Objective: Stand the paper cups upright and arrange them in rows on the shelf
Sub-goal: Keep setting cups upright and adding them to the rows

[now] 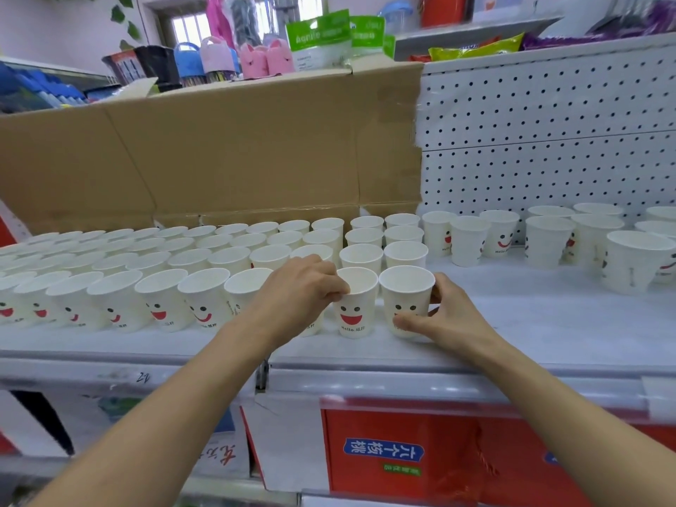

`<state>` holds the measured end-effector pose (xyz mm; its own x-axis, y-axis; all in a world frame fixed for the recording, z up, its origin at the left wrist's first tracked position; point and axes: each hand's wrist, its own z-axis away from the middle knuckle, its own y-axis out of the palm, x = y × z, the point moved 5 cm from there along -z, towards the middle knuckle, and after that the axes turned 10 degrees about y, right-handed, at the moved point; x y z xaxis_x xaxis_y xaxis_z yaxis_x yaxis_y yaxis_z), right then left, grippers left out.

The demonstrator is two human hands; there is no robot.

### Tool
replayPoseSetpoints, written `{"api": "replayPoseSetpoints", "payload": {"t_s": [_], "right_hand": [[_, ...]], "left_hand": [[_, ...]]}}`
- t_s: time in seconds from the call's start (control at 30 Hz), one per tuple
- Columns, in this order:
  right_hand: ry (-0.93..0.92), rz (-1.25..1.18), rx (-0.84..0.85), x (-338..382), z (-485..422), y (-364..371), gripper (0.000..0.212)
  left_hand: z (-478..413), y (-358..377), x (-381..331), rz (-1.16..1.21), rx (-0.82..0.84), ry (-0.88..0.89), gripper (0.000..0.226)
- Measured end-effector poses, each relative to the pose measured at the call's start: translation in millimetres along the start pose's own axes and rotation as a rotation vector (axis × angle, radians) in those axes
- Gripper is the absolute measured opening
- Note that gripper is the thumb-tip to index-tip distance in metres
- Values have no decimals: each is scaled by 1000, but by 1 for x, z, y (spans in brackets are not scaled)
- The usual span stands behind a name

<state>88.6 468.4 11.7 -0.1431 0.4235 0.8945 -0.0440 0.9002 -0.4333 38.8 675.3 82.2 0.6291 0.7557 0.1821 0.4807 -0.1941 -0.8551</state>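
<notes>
From my remote station I see two bare hands: the left hand (303, 287) and the right hand (451, 320). Behind each wrist comes a bare forearm, the left forearm (175, 404) and the right forearm (556, 393), slim and smooth, uncovered as far as the lower edge of view.
</notes>
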Motion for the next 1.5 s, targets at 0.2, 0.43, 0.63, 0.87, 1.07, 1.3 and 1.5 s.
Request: {"api": "replayPoseSetpoints", "payload": {"t_s": [0.2,0.43,0.63,0.87,1.07,1.3,1.5], "right_hand": [[16,-27,2,3,7,-4,91],[-104,39,-251,13,18,-82,45],[-137,378,-281,10,-37,-147,19],[-176,886,-121,18,-120,-145,44],[-285,1149,-6,12,-144,-130,12],[-183,976,405,18,-89,-164,24],[-184,961,94,33,-168,-196,15]], "left_hand": [[3,-16,8,162,-23,-139,35],[-29,-51,6,547,-226,-289,38],[-112,-12,-3,510,-11,-192,27],[-205,39,14,462,130,-233,29],[-260,82,30,299,244,-226,30],[-279,112,31,226,304,-203,23],[-297,134,32,51,347,-289,31]]}}
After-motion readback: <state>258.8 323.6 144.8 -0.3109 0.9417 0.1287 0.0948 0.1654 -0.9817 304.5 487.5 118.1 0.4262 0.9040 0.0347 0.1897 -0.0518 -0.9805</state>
